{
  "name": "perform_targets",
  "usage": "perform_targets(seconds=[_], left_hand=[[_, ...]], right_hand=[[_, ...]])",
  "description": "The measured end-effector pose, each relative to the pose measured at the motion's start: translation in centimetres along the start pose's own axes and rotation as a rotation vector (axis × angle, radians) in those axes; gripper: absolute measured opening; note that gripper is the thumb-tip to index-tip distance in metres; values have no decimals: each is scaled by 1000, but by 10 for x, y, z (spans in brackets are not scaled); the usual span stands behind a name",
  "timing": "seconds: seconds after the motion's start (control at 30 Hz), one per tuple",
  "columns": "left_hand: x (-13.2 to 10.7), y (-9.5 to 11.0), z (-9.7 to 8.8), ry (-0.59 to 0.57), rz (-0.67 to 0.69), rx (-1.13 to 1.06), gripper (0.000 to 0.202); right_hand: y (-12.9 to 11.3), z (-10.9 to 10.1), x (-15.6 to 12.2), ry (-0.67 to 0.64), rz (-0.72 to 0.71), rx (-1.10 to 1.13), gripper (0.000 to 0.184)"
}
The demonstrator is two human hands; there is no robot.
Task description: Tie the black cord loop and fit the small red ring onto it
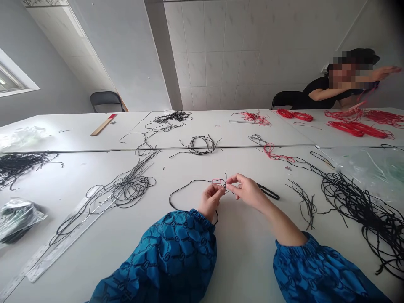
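Over the middle of the white table, my left hand (212,199) pinches a thin black cord (179,189) between thumb and fingers. The cord curves out to the left in a loop and comes back under the hand. My right hand (243,190) closes its thumb and fingertips on the same cord, just right of the left fingertips. One short end of cord sticks up between the hands. Behind the left fingers shows a small red rectangular outline (216,181). A slim black tool (268,191) lies on the table beside my right wrist, partly hidden by it.
Black cord bundles lie left (131,187) and right (360,206), with a coiled cord (202,145) ahead. Rulers (67,235) and a bagged bundle (19,219) sit at left. Red cords (360,128) lie near a person (325,92) across the table. A plastic bag (372,168) rests at right.
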State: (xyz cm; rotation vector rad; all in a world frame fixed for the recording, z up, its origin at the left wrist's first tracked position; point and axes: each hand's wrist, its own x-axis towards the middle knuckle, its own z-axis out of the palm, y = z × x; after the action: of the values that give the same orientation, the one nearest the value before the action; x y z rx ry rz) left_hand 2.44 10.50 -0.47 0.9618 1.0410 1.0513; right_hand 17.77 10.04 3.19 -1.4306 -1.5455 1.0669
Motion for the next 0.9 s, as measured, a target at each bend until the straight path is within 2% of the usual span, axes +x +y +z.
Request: perform_targets(seconds=[0.13, 0.27, 0.4, 0.67, 0.77, 0.9], left_hand=[[0, 0, 0, -10, 6, 6, 30], [0, -1, 0, -7, 22, 21, 29], [-1, -2, 0, -12, 31, 26, 29], [-1, -4, 0, -2, 27, 2, 27], [0, -2, 0, -5, 28, -70, 26], [0, 0, 0, -18, 9, -153, 25]], right_hand=[[8, 3, 2, -56, 75, 86, 26], [11, -4, 1, -50, 91, 11, 28], [7, -10, -2, -102, 65, -2, 28], [5, -11, -1, -224, 19, 186, 23], [6, -15, 0, -159, -17, 39, 23], [4, -18, 0, -28, -135, -208, 22]])
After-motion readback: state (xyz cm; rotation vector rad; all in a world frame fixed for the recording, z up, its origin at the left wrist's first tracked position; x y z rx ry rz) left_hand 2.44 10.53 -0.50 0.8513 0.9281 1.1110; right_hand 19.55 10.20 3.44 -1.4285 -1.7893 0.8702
